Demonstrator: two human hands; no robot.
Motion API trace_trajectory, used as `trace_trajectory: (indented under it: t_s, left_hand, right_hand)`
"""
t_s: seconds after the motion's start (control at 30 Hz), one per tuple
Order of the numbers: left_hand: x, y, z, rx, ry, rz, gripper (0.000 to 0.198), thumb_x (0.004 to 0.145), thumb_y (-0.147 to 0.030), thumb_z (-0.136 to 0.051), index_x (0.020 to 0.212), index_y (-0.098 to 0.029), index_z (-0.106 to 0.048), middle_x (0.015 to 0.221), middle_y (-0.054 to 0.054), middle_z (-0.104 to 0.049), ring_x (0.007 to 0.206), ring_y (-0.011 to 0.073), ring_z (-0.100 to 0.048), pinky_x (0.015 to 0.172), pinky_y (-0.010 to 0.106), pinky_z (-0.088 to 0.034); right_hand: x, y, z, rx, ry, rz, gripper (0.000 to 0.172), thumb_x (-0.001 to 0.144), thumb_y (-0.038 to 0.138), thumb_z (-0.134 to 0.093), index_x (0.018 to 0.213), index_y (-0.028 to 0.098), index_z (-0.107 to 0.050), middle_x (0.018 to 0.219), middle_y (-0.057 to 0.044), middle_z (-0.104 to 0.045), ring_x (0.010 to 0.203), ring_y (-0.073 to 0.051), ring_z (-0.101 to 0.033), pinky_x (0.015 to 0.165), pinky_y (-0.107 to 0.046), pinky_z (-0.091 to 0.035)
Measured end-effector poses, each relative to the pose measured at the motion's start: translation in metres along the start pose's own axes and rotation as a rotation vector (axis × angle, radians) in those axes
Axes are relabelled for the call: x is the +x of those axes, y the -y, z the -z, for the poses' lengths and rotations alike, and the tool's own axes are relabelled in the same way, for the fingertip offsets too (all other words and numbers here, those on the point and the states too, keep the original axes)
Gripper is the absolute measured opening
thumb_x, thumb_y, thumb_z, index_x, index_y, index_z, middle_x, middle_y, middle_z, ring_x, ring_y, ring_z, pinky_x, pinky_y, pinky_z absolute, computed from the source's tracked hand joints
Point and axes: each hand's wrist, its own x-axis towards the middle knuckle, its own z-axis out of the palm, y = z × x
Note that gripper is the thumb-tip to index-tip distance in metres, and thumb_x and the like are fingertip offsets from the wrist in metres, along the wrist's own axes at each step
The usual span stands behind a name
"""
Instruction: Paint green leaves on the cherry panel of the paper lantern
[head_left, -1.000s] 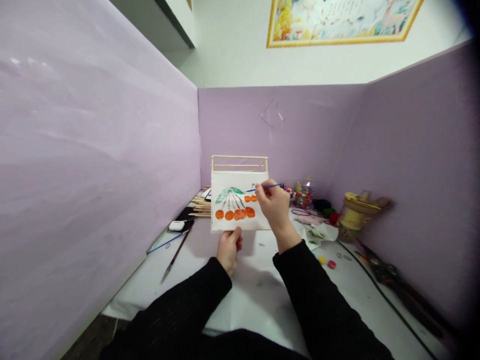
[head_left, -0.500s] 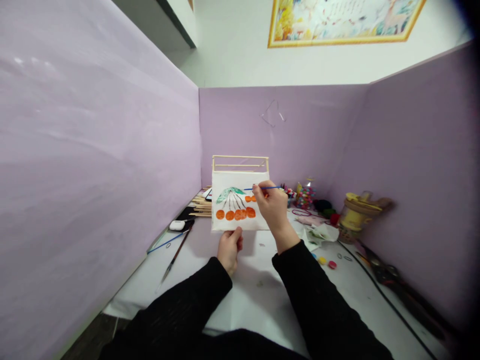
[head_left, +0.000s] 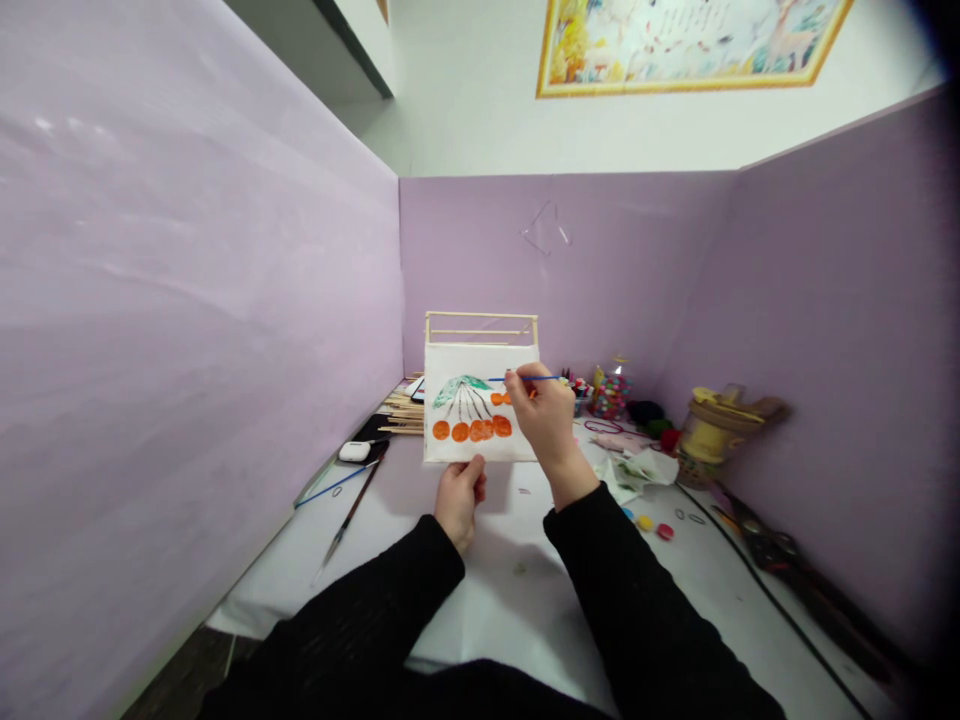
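My left hand (head_left: 459,498) is closed on the bottom edge of a white painted panel (head_left: 442,362), its thumb at the front. The panel stands nearly upright, with a frame of thin wooden sticks (head_left: 481,316) rising behind its top edge. Painted on it are a green leafy shape with dark stems and several orange round shapes. My right hand (head_left: 546,420) pinches a thin blue paintbrush (head_left: 541,378) held almost level across the panel. The brush tip points left, close to the right end of the green paint; whether it touches cannot be made out. My right hand hides the panel's right part.
Left of the panel lie wooden sticks (head_left: 403,412), a white earphone case (head_left: 355,452), another blue brush (head_left: 330,487) and a dark-handled brush (head_left: 354,512). To the right are crumpled tissue (head_left: 637,470), small paint pots (head_left: 664,532), a yellow container (head_left: 709,430) and pliers (head_left: 772,545). Lilac walls enclose three sides.
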Motion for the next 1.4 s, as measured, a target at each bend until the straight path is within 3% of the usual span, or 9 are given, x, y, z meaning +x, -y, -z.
trace_trajectory:
  t_s: [0.13,0.3,0.43,1.13,1.4]
  left_hand:
    - [-0.0001,-0.0002,-0.0003,-0.001,-0.010,-0.005,0.043,0.056,-0.048,-0.079,0.065,-0.016,-0.052,0.053,-0.005,-0.049,0.044,0.0047,-0.039,0.045,0.020,-0.028]
    - [0.0002,-0.0003,-0.0007,-0.005,-0.008,0.008,0.043,0.056,-0.047,-0.080,0.064,-0.016,-0.051,0.053,-0.005,-0.048,0.044,0.0045,-0.039,0.045,0.020,-0.028]
    - [0.0002,-0.0002,-0.0005,0.003,-0.005,-0.003,0.043,0.057,-0.048,-0.078,0.064,-0.016,-0.051,0.052,-0.005,-0.048,0.044,0.0048,-0.039,0.045,0.020,-0.028]
    - [0.0000,0.0003,-0.0007,-0.008,-0.012,0.003,0.043,0.056,-0.048,-0.080,0.064,-0.016,-0.052,0.053,-0.005,-0.049,0.045,0.0049,-0.039,0.045,0.020,-0.028]
    - [-0.0008,-0.0001,-0.0015,-0.015,-0.012,0.000,0.045,0.054,-0.049,-0.080,0.064,-0.016,-0.051,0.053,-0.005,-0.048,0.045,0.0048,-0.039,0.046,0.020,-0.027]
  right_hand:
    - [-0.0005,-0.0008,-0.0026,-0.011,0.054,-0.010,0.028,0.088,0.042,-0.048,0.076,0.020,-0.061,0.059,0.000,-0.058,0.056,-0.013,-0.053,0.058,-0.024,-0.037]
    - [0.0002,-0.0011,-0.0018,0.007,0.011,-0.033,0.028,0.088,0.041,-0.048,0.075,0.020,-0.060,0.057,0.001,-0.056,0.055,-0.013,-0.053,0.058,-0.024,-0.037]
    - [-0.0002,-0.0016,-0.0028,0.038,0.075,-0.030,0.027,0.088,0.042,-0.049,0.078,0.020,-0.061,0.061,0.000,-0.060,0.057,-0.013,-0.055,0.059,-0.024,-0.038]
    - [-0.0015,-0.0024,-0.0040,0.053,0.017,-0.034,0.027,0.088,0.042,-0.050,0.076,0.020,-0.060,0.058,0.001,-0.058,0.055,-0.013,-0.053,0.057,-0.023,-0.038]
    - [-0.0041,0.0010,-0.0086,0.050,0.067,-0.006,0.028,0.088,0.043,-0.050,0.078,0.019,-0.062,0.063,0.000,-0.062,0.058,-0.013,-0.056,0.060,-0.024,-0.040]
